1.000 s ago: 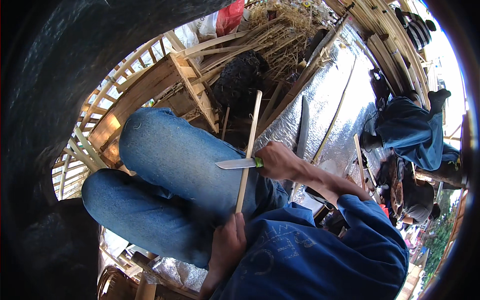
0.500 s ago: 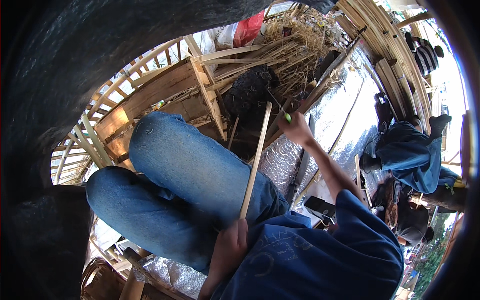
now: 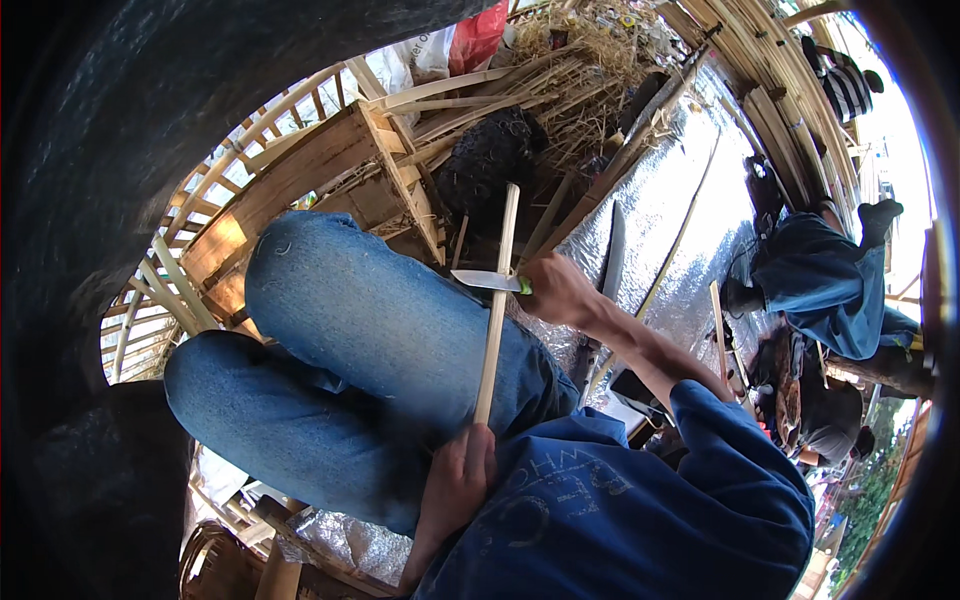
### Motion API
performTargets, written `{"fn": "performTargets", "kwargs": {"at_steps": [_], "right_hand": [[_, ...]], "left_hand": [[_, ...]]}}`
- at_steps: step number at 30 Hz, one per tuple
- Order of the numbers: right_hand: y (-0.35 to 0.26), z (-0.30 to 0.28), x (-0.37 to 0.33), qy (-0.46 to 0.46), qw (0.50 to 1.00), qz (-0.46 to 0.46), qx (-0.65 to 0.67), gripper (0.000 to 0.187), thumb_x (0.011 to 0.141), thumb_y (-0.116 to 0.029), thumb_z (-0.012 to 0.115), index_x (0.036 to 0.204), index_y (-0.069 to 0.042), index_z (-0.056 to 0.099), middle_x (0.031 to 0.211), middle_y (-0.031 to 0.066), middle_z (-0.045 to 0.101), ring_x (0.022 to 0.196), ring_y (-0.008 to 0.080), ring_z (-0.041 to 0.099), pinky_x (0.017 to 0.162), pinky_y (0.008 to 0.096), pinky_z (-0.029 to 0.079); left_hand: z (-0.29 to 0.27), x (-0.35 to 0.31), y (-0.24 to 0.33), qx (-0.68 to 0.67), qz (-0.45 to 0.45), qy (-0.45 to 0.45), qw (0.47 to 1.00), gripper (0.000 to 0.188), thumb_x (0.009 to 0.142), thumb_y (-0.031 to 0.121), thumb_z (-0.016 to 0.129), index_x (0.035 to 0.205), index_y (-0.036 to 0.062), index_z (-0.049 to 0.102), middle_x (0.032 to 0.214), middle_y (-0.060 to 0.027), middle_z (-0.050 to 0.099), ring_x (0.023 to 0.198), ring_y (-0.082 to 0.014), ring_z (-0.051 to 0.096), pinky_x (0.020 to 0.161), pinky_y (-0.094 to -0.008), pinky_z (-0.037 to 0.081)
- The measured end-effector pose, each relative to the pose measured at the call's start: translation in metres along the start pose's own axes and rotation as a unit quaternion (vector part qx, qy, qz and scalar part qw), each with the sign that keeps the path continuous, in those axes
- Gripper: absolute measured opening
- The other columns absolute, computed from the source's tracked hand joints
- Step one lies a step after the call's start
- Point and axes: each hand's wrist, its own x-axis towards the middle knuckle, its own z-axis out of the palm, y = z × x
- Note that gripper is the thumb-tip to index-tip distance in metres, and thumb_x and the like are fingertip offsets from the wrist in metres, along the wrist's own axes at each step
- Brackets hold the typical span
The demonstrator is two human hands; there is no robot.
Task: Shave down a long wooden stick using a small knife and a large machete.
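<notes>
1. At the left and centre of the frame, the blue jeans (image 3: pixel 350 320) are filling a big area, and one thigh is passing behind the work. In my judgement, it is worth keeping this thigh out of the cutting path.

2. At the lower centre, the left hand (image 3: pixel 460 478) is gripping the lower end of a pale strip (image 3: pixel 491 360), with its fingers closed around it. This hold should be staying firm, so that the strip is not turning under the edge.

3. In the middle of the frame, the pale strip is extending from this hand. Its long axis is running nearly up and down, leaning a little to the right at the top, and its free end is pointing to the upper centre. I cannot tell if it is touching the jeans.

4. Across the strip, a little above its middle, a knife (image 3: pixel 482 280) is lying almost square to it, the tip pointing left. The step seems to be shaving; a flat angle, even pressure and strokes going away from the left hand would be suiting it.

5. Right of the centre, the right hand (image 3: pixel 558 290) is gripping the green handle, its fingers closed. Beyond it, a long dark blade (image 3: pixel 613 250) is lying on a silver sheet (image 3: pixel 690 170).
</notes>
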Motion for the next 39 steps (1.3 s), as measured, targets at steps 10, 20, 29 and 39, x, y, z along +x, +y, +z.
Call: {"fn": "performTargets", "kwargs": {"at_steps": [10,20,29,39], "right_hand": [[0.051,-0.020,0.069,0.133,0.985,0.113,-0.011,0.023,0.077,-0.024,0.055,0.078,-0.005,0.068,0.076,0.0210,0.065,0.076,0.0405,0.063,0.071,0.0431,0.053],[0.110,-0.032,0.096,0.208,0.940,0.257,0.083,0.029,0.074,-0.026,0.057,0.085,-0.001,0.067,0.087,0.0230,0.066,0.087,0.0387,0.064,0.074,0.0432,0.051],[-0.004,0.004,-0.034,0.085,0.980,-0.131,0.122,0.011,0.077,-0.007,0.060,0.071,0.001,0.066,0.059,0.0143,0.062,0.047,0.0219,0.060,0.048,0.0328,0.050],[0.056,-0.048,0.091,0.129,0.981,0.145,-0.025,0.031,0.078,-0.020,0.052,0.077,0.009,0.063,0.071,0.0272,0.062,0.071,0.0407,0.065,0.065,0.0452,0.053]], "left_hand": [[-0.004,0.001,0.005,0.050,0.022,-0.002,0.998,0.006,0.089,0.008,0.046,0.085,0.0029,0.047,0.075,-0.0173,0.054,0.067,-0.0380,0.055,0.059,-0.0450,0.044],[0.007,-0.010,-0.009,0.145,0.184,0.076,0.969,0.005,0.084,0.001,0.056,0.083,0.0023,0.051,0.070,-0.0152,0.051,0.064,-0.0343,0.055,0.057,-0.0417,0.046],[-0.021,0.007,0.011,-0.456,-0.313,-0.133,0.823,0.040,0.098,0.038,0.038,0.078,0.0065,0.051,0.053,-0.0085,0.054,0.035,-0.0107,0.039,0.034,-0.0236,0.029],[-0.015,0.003,0.005,-0.466,-0.296,-0.135,0.823,0.039,0.098,0.037,0.038,0.075,0.0080,0.050,0.049,-0.0010,0.040,0.038,-0.0082,0.030,0.037,-0.0243,0.022]]}}
